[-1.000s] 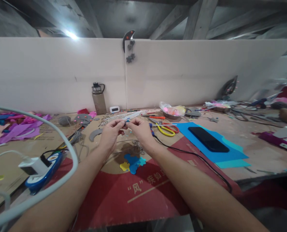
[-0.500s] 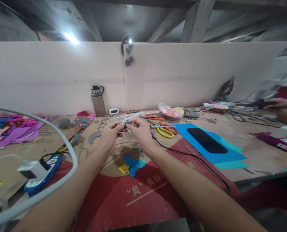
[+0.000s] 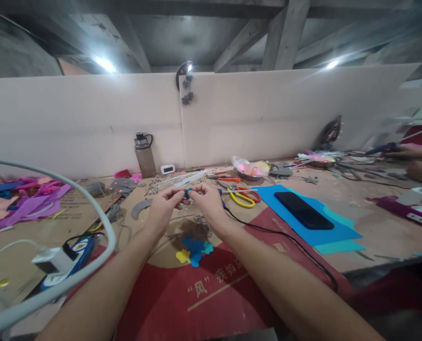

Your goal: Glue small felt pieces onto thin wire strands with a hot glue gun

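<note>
From where I'm standing, left hand (image 3: 165,204) and right hand (image 3: 207,203) share a close fingertip grip on a small blue piece (image 3: 188,193) above the counter (image 3: 356,199), prob because it's tiny. Coloured cutouts (image 3: 196,251) lie nearer the body, maybe for reach.

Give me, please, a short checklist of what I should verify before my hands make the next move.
1. Small blue piece held between left hand and right hand: ok.
2. Its outline readable: cannot tell, fingers cover part of it.
3. Coloured cutouts lying in view, nearer you than the hands: ok.
4. Blue sheet uncovered: not ok, black phone lies on it.
5. Scissors lying in view: ok.
</note>
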The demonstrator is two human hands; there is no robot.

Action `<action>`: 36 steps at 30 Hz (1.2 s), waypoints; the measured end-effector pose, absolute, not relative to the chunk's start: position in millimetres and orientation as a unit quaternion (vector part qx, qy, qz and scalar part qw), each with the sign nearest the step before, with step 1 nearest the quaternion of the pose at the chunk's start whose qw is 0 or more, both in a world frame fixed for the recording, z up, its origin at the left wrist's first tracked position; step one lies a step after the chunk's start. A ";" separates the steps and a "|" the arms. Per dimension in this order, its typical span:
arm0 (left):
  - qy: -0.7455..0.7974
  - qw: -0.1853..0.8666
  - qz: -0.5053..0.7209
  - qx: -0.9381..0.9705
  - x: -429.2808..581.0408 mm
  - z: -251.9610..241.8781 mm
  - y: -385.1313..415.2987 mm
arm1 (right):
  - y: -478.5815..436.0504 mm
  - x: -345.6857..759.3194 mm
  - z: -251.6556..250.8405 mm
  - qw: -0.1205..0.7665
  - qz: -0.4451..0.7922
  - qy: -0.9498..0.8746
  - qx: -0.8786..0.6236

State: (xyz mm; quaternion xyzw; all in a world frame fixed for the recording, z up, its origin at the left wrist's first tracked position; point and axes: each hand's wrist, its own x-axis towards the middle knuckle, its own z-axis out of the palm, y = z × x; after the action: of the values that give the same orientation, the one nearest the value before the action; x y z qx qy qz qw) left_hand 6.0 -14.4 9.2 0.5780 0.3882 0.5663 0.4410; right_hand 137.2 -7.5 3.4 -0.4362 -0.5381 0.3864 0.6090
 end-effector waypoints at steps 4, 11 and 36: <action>0.414 0.406 0.560 0.593 5.8 7.1 -13.2 | -6.9 137.0 0.3 0.600 0.387 -0.542 -0.443; 0.421 0.428 0.551 0.581 1.8 5.2 -9.5 | -15.5 132.3 4.5 0.590 0.403 -0.555 -0.426; 0.455 0.471 0.600 0.460 -22.6 7.4 9.1 | -14.0 146.1 3.9 0.507 0.476 -0.594 -0.404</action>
State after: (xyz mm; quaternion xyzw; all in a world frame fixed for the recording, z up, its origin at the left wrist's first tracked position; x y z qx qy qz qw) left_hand -22.6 9.1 7.4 0.4599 0.4551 0.5996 0.4711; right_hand 146.1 -14.0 3.9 -0.4044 -0.5941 0.4763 0.5067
